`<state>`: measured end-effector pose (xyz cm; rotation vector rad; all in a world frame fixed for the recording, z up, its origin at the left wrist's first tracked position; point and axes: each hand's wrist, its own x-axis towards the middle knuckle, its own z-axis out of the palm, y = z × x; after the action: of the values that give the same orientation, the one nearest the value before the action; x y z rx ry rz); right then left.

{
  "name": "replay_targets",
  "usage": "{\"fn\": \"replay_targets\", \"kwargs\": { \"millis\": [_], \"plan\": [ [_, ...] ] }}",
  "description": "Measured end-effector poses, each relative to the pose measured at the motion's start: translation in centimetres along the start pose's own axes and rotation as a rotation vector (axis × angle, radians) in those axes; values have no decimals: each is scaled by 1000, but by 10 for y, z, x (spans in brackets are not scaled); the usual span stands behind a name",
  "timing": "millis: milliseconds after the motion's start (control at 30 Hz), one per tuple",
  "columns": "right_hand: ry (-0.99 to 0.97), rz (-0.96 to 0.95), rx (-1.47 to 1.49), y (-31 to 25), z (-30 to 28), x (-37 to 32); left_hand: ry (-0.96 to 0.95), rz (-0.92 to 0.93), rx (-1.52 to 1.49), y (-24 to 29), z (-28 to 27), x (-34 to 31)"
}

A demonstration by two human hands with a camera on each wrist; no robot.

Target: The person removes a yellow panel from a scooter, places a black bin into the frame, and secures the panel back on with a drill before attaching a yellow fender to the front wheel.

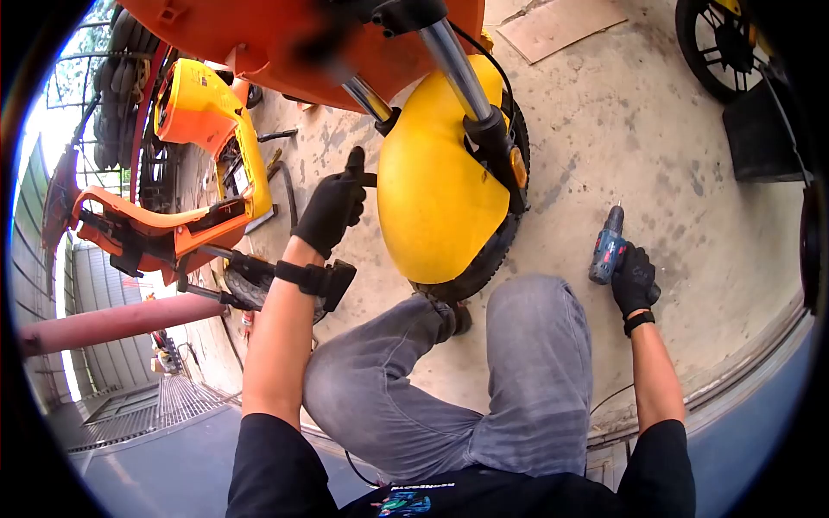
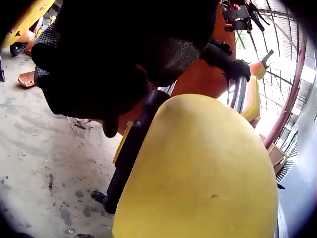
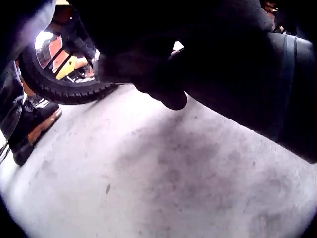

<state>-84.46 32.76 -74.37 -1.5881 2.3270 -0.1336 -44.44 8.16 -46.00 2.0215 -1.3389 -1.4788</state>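
A yellow front fender [image 1: 436,186] covers the tyre of an orange motorbike between the person's knees; it fills the left wrist view. My left hand [image 1: 330,211], in a black glove, is just left of the fender. One finger points forward, a thin dark stub reaches toward the fender's edge, and the other fingers are folded. I cannot tell whether this hand holds anything. My right hand [image 1: 635,281], also gloved, grips a blue cordless drill [image 1: 609,246] over the floor at the right, its chuck pointing forward. In the right wrist view that hand is a dark silhouette.
Fork tubes [image 1: 453,65] rise from the wheel beside the fender. Orange and yellow body panels [image 1: 211,129] stand at the left, near a red post [image 1: 129,324]. A flat cardboard sheet [image 1: 561,26] lies ahead. Another wheel [image 1: 725,52] and a black box [image 1: 764,129] are at far right.
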Motion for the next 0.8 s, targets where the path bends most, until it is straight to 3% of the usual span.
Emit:
{"fn": "replay_targets", "kwargs": {
  "millis": [100, 233, 300, 333, 367, 433, 500, 567, 667, 733, 800],
  "plan": [
    [-5, 16, -43, 4, 14, -3, -8, -71, 231, 2, 17, -1],
    [-32, 35, 32, 0, 6, -5, -120, -86, 169, 1, 15, 1],
    [-174, 75, -5, -9, -13, -2, -135, -78, 140, 1, 15, 6],
    [-48, 32, -16, -17, -27, 2, -113, -41, 163, -2, 15, 8],
    [-45, 33, -24, -27, -44, 9, -94, -4, 186, -3, 17, 9],
    [-155, 78, 1001, -72, -111, 21, -86, 15, 186, 1, 21, 7],
    [-450, 125, 1483, -128, -176, 20, -77, 37, 191, 6, 24, 6],
    [-638, 17, 1558, -171, -205, 16, -69, 80, 228, 9, 23, 5],
    [-665, 27, 1584, -210, -200, 15, -138, 30, 212, 8, 20, 11],
    [-877, 168, 1675, -222, -187, 18, -172, 22, 205, 5, 19, 14],
    [-918, 225, 1810, -229, -184, 17, -205, 8, 198, 5, 16, 15]
  ]
}}
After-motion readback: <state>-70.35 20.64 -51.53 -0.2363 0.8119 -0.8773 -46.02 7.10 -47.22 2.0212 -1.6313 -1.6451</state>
